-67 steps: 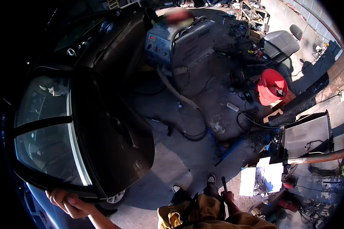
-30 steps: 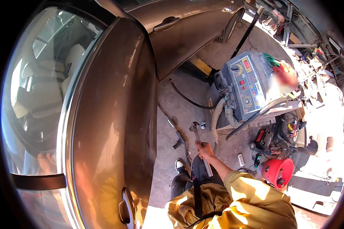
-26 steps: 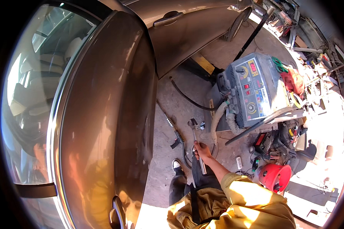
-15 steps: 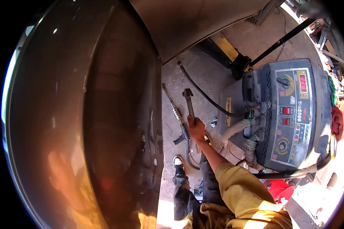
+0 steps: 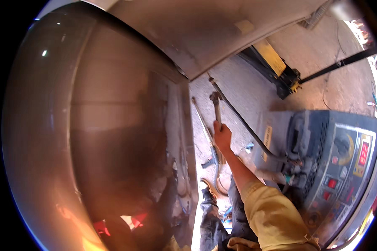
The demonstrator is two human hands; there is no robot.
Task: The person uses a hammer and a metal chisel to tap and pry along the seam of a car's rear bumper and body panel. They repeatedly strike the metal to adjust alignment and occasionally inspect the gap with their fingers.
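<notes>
Right hand (image 5: 223, 138) is clamped round a hammer (image 5: 217, 111) partway along the handle, head forward, a grip I judge favours control over reach; the left is out of my view, so I cannot tell its state. Largest near me is the brown car door (image 5: 117, 104), filling the left; its lower edge bounds the hammer's side. Beyond it, a second brown panel (image 5: 213, 33) closes off the far end. Rightward stands the welding machine (image 5: 343, 175), its controls facing up within reach. Past the panel's edge sits a floor jack (image 5: 272, 62), its long bar angled away. Open concrete (image 5: 238, 88) between door and machine gives swinging room, narrowed by a black cable (image 5: 247, 125) and a pistol-grip welding gun (image 5: 211, 148) lying beside the door. Depth reads poorly here; the hammer head may hang above that cable or touch it.
</notes>
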